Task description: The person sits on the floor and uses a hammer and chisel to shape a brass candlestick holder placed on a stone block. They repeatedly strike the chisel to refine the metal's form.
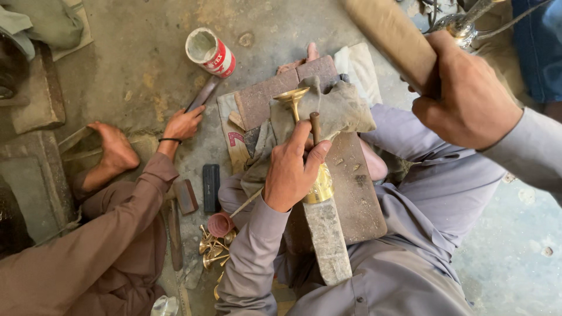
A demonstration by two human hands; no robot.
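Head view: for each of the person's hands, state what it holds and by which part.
The left hand grips a brass goblet-shaped piece around its stem, with a small rod against it. The right hand holds a wooden mallet by its lower end.

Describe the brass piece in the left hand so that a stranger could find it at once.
Start at the dark slab across the person's lap. The left hand grips the brass piece there, against a grey cloth. Unlike the brass pieces on the floor, it is held, flared end away from the person.
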